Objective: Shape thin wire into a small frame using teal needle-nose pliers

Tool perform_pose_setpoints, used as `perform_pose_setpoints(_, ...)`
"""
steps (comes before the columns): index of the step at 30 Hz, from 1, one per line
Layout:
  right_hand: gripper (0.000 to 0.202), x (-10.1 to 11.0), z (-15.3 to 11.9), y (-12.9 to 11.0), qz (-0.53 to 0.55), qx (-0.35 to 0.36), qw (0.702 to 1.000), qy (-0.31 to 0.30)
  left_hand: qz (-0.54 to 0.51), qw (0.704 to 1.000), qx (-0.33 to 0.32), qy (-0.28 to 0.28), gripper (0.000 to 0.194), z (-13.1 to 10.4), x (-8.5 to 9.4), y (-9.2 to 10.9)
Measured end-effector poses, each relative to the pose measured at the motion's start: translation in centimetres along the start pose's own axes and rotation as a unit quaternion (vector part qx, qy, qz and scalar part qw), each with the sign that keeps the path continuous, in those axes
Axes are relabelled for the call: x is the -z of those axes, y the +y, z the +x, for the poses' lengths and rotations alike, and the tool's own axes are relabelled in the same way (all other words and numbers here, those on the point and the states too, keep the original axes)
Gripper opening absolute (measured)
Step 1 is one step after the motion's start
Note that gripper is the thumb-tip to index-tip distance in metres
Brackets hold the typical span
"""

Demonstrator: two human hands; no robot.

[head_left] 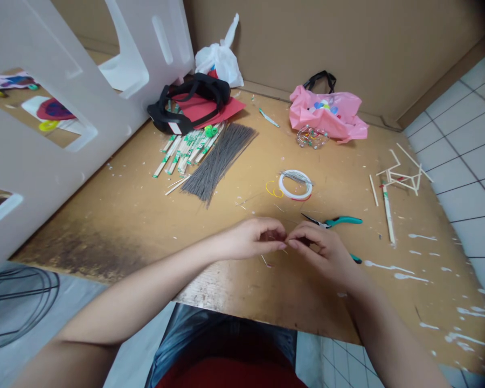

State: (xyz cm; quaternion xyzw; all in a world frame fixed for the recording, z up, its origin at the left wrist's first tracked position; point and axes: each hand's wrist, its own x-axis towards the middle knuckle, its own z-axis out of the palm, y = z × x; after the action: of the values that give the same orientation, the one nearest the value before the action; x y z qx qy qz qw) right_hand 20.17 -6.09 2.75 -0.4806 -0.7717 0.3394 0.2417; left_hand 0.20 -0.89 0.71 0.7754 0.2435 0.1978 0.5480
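Observation:
My left hand (262,237) and my right hand (321,248) meet fingertip to fingertip above the front part of the table. Both are closed in a pinch on a thin piece of wire (285,251), of which only a short end shows below the fingers. Just beyond my right hand lie needle-nose pliers (343,220) with teal handles, partly covered by that hand. A short wire piece with a reddish end (265,261) rests under my hands. Farther back, a white ring (282,186) has grey wires lying across it, beside a yellow loop (271,189).
A bundle of grey wires (220,164) lies left of centre, beside wrapped chopsticks (186,151) and a black headset-like strap (189,102). A pink plastic bag (351,116) stands behind. At right is a stick frame (404,178). A white plastic panel (105,124) borders the left side.

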Motion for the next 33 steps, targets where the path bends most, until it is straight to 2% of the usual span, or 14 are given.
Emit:
perform_pose_setpoints(4, 0.017, -0.3, 0.1, 0.3, 0.015, -0.008, 0.999, 0.045, -0.04, 0.999, 0.031, 0.017, 0.013, 0.1, -0.3, -0.4)
perform_pose_setpoints(9, 0.024, -0.6, 0.1, 1.0, 0.128, -0.086, 0.975, 0.16, -0.236, 0.964, 0.081, 0.095, 0.018, 0.4, -0.2, -0.5)
perform_pose_setpoints(11, 0.03, -0.7, 0.1, 1.0, 0.18, -0.119, 0.966, 0.14, -0.284, 0.946, 0.088, 0.13, 0.022, 0.6, -0.1, -0.5)
perform_pose_setpoints(13, 0.035, -1.0, 0.2, 1.1, 0.217, -0.143, 0.962, 0.087, -0.319, 0.93, 0.086, 0.162, 0.026, 0.7, 0.1, -0.4)
perform_pose_setpoints(17, 0.041, -2.1, 0.5, 1.2, 0.241, -0.185, 0.953, 0.013, -0.367, 0.903, 0.079, 0.207, 0.03, 0.9, 0.2, -0.4)
perform_pose_setpoints(20, 0.03, -2.6, 0.7, 1.4, 0.237, -0.2, 0.951, 0.002, -0.389, 0.891, 0.082, 0.22, 0.031, 0.8, 0.2, -0.3)
perform_pose_setpoints(26, 0.029, -2.1, 0.6, 1.7, 0.201, -0.191, 0.961, 0.009, -0.421, 0.877, 0.087, 0.217, 0.031, 0.8, 0.3, -0.2)
perform_pose_setpoints(33, 0.028, -1.5, 0.7, 1.3, 0.161, -0.185, 0.969, 0.023, -0.417, 0.881, 0.091, 0.203, 0.03, 0.8, 0.5, -0.3)
